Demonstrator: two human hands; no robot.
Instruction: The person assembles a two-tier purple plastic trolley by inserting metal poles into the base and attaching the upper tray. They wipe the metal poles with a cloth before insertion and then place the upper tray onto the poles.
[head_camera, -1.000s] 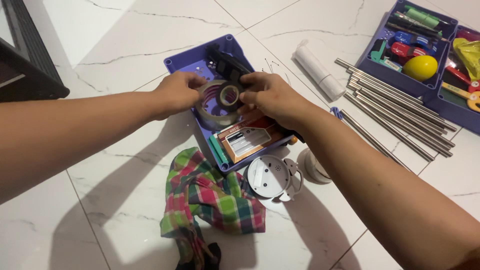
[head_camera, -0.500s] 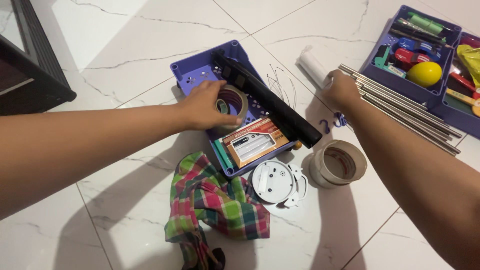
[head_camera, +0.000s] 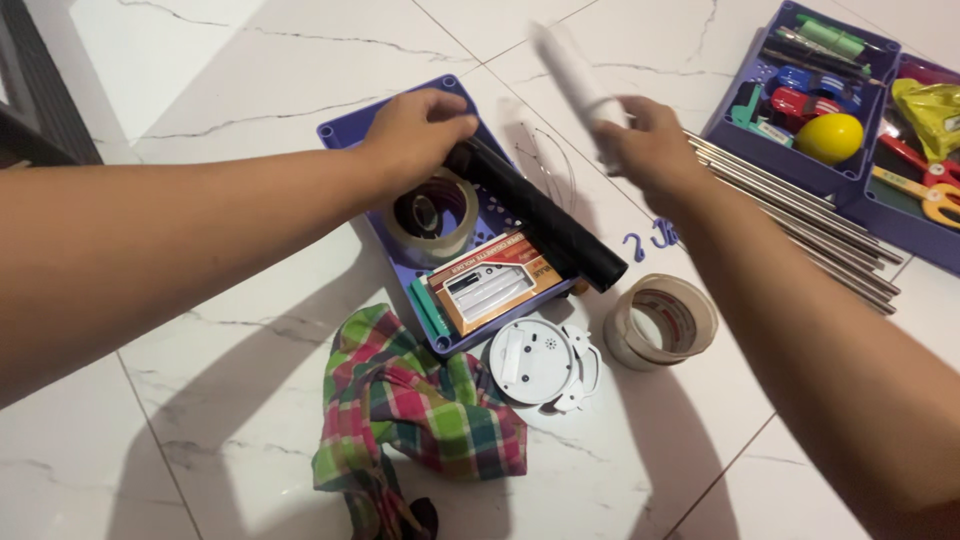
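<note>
In right hand (head_camera: 655, 150), white roll (head_camera: 575, 75) up-left

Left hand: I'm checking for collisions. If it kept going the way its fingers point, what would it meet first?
Probably the black tube: the left hand already has fingertips at its upper end, above the tape roll.

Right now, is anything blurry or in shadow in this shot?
Head view: the white roll in the right hand is motion-blurred; the left hand on the black tube is sharp; both arms cast soft shadows on the glossy floor.
</note>
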